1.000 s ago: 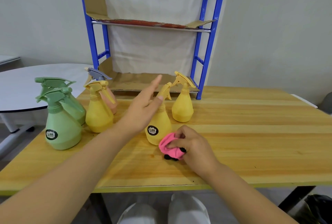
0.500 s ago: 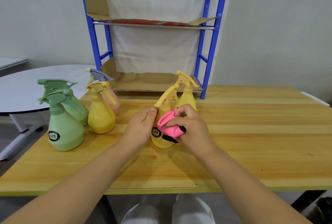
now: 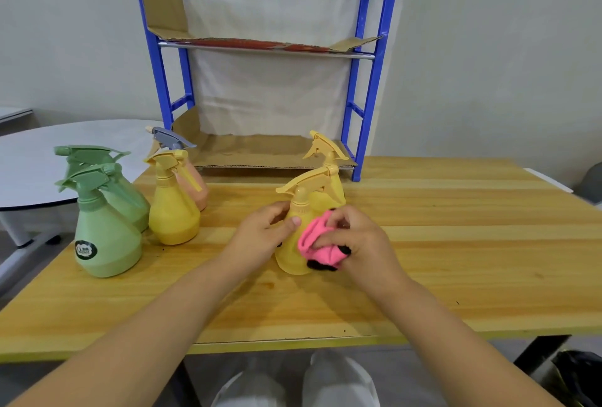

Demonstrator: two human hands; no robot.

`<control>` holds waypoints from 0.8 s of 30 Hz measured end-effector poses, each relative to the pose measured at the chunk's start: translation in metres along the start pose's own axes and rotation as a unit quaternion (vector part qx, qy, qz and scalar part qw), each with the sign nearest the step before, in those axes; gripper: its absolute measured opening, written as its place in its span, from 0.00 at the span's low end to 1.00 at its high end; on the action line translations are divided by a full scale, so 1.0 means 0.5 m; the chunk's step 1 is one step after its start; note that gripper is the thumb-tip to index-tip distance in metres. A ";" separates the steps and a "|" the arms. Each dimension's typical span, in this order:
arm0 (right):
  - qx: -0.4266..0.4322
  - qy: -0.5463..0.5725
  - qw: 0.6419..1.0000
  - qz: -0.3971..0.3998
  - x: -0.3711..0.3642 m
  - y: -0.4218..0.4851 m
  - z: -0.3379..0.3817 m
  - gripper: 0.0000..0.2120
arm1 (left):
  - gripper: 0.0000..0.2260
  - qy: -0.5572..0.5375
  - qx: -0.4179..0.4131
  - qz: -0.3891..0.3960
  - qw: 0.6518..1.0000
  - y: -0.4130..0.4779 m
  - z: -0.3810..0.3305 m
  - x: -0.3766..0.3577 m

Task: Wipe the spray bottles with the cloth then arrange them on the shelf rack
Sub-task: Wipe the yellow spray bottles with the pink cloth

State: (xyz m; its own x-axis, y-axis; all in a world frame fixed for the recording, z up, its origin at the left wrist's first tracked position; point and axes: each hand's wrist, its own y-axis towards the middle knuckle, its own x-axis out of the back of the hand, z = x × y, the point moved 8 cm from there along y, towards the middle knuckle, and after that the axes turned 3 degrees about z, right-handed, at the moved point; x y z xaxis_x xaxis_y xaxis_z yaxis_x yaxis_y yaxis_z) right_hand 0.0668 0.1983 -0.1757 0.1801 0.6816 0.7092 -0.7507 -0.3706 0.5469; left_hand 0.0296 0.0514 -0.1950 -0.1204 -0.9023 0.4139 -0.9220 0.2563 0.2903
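Observation:
A yellow spray bottle (image 3: 294,253) stands upright on the wooden table (image 3: 456,260) in front of me. My left hand (image 3: 260,237) grips its body from the left, thumb across the front. My right hand (image 3: 361,243) holds a bunched pink cloth (image 3: 314,242) with black trim and presses it against the bottle's right side. Right behind it stands a second yellow bottle (image 3: 329,178). At the left are a third yellow bottle (image 3: 172,211), a pink bottle (image 3: 198,188) with a grey trigger, and two green bottles (image 3: 104,243). The blue shelf rack (image 3: 365,80) stands at the back.
The rack's two shelves are lined with cardboard (image 3: 260,149) and hold no bottles. A round white table (image 3: 49,158) stands beyond the left edge of the wooden table. My shoes show below the table's front edge.
My left hand came down from the air and closed round the yellow bottle. My right hand lifted the pink cloth off the table and put it against the bottle's side.

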 end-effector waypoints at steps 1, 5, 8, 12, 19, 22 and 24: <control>0.003 -0.002 1.000 -0.023 0.012 0.010 0.008 0.12 | 0.12 0.001 -0.002 0.008 1.000 -0.001 -0.002 -0.006; 0.022 -0.026 0.998 -0.060 0.010 0.018 0.028 0.12 | 0.11 -0.016 -0.016 0.029 0.999 -0.003 -0.017 -0.012; 0.007 0.002 0.998 -0.067 -0.002 -0.001 0.016 0.10 | 0.09 -0.021 -0.008 0.041 0.999 -0.005 -0.023 -0.010; -0.014 -0.005 0.999 -0.031 -0.023 -0.026 -0.008 0.13 | 0.13 -0.046 0.006 0.043 0.998 -0.006 -0.016 -0.011; 0.006 -0.041 0.998 0.044 -0.055 -0.076 -0.020 0.12 | 0.22 0.000 0.071 -0.019 0.997 0.000 -0.002 -0.003; 0.014 -0.039 0.998 0.046 -0.042 -0.075 -0.014 0.12 | 0.19 0.049 0.050 -0.112 0.991 0.002 -0.012 0.022; 0.007 -0.029 0.999 0.026 -0.023 -0.075 -0.019 0.13 | 0.17 0.025 0.042 -0.127 0.991 0.000 -0.011 0.029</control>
State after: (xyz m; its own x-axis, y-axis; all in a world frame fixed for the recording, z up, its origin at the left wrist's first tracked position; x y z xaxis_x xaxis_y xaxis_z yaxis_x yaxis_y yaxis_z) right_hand 0.0865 0.2103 -0.2087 0.1769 0.6240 0.7611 -0.7518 -0.4135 0.5137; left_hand 0.0297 0.0402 -0.1843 0.1363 -0.9151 0.3795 -0.9478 -0.0089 0.3188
